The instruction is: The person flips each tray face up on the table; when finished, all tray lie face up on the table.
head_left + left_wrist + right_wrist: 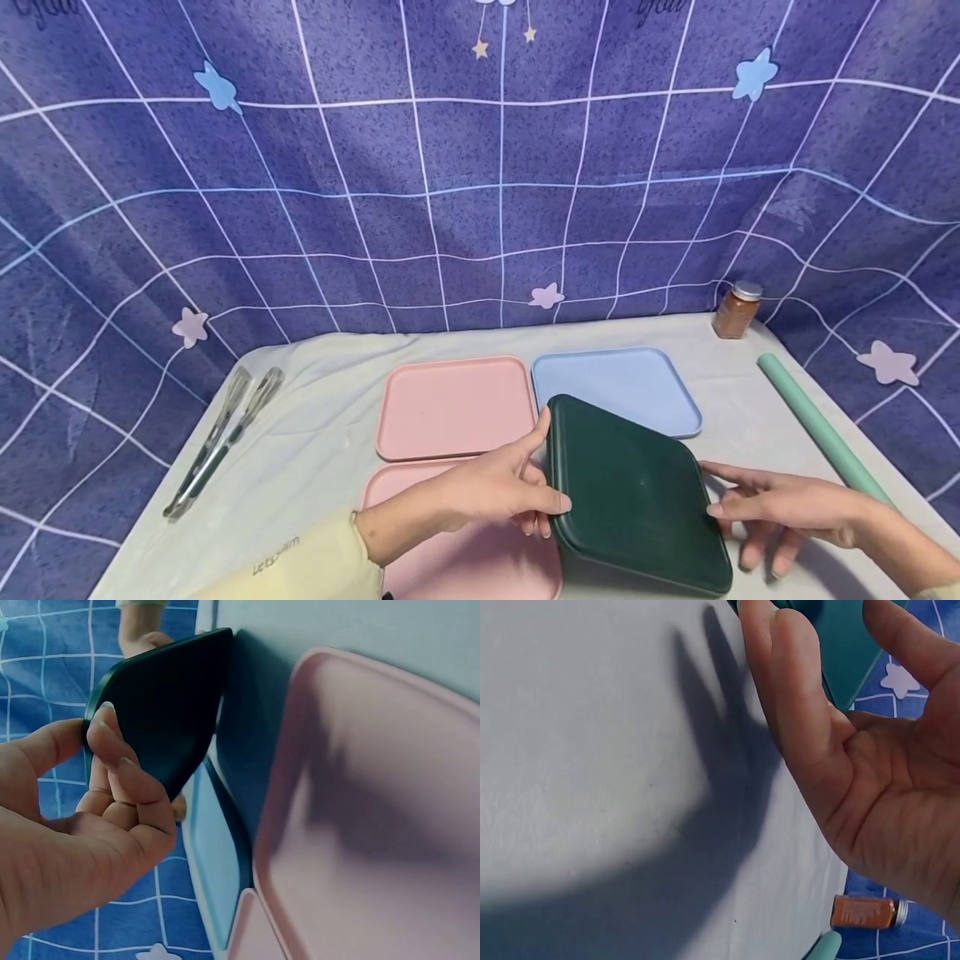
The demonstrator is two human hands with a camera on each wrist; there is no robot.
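A dark green tray (637, 492) is held tilted above the table, its left side raised. My left hand (495, 492) grips the tray's left edge, thumb on the near face and other fingers curled at the edge. At the opposite edge, my right hand (795, 508) pinches the tray with thumb and forefinger, while its lower fingers hang free. Under the left forearm lies a pink tray (465, 558), partly covered. A second pink tray (457, 408) lies behind it. Beside that one is a light blue tray (615, 387), its front partly hidden by the green tray.
Metal tongs (225, 442) lie along the table's left side. A green roll (825, 429) lies near the right edge. At the back right corner stands a jar (737, 310) with a silver lid and brown contents. A blue-purple patterned cloth (465, 208) hangs around the table.
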